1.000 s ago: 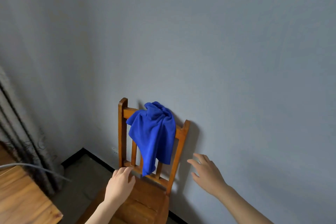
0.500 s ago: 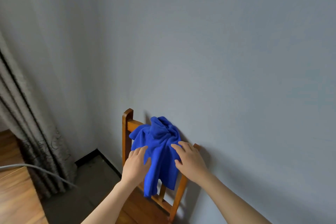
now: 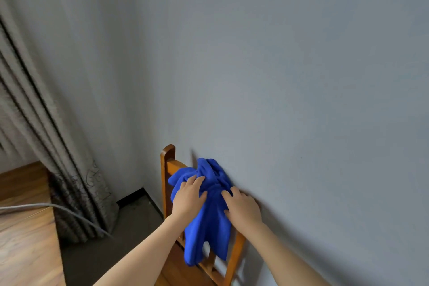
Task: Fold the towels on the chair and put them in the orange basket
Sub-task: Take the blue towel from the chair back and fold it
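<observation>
- A second ago both hands were low, beside the chair and apart from the cloth. Now both lie on the blue towel.
- The view has also come nearer, and the seat is almost out of the picture.
- My judgement: the reach is finished and the grasp is beginning. Nothing is folded yet, so the task is at its start.
- The left hand rests on the upper left part of the towel, fingers nearly straight and a little spread, the thumb apart from them.
- The right hand is at the towel's right edge, near the right end of the top rail. Its fingers are a little bent, tips and thumb on the cloth. I cannot tell if they already pinch a fold.
- The towel hangs over the top rail of the chair back, bunched into a knot at the top and close against the grey wall.
- Below the hands it falls in two loose tails in front of the back slats.
- It looks soft, thick and deeply creased.
- The orange basket is not in view.
</observation>
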`<action>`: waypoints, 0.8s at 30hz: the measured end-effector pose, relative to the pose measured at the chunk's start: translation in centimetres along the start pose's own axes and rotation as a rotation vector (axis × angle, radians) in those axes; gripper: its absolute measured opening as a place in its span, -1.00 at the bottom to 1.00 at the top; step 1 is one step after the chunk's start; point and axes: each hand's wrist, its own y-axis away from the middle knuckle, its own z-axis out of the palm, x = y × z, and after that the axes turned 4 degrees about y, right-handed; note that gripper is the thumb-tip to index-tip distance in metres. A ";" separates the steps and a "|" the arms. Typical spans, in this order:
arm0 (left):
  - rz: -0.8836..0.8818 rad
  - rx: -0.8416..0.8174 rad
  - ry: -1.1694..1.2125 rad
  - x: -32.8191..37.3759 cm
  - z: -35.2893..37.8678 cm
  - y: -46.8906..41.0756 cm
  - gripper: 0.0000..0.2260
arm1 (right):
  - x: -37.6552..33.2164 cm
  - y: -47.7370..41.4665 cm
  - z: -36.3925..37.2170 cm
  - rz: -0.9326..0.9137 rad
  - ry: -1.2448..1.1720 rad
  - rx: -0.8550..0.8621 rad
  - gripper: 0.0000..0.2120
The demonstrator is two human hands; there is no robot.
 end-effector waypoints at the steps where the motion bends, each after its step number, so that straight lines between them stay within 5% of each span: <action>1: -0.011 0.017 0.026 0.0 0.3 0.2 -0.58 | 0.2 -0.1 0.0 0.000 -0.016 0.010 -0.60; 10: -0.101 0.093 0.092 -0.8 0.8 3.1 -0.91 | 0.4 0.5 -0.1 0.010 -0.044 0.112 -0.95; 12: -0.117 0.089 0.079 -1.5 0.8 4.6 -0.90 | 0.3 0.6 -0.2 0.005 -0.001 0.188 -0.74; 15: -0.154 0.122 0.120 -2.9 0.4 6.9 -0.89 | 0.3 1.1 0.6 -0.019 -0.060 0.183 -0.95; 24: -0.419 0.319 0.239 -9.6 -3.0 12.6 -0.78 | -2.4 2.4 -0.3 -0.160 -0.253 0.298 -0.73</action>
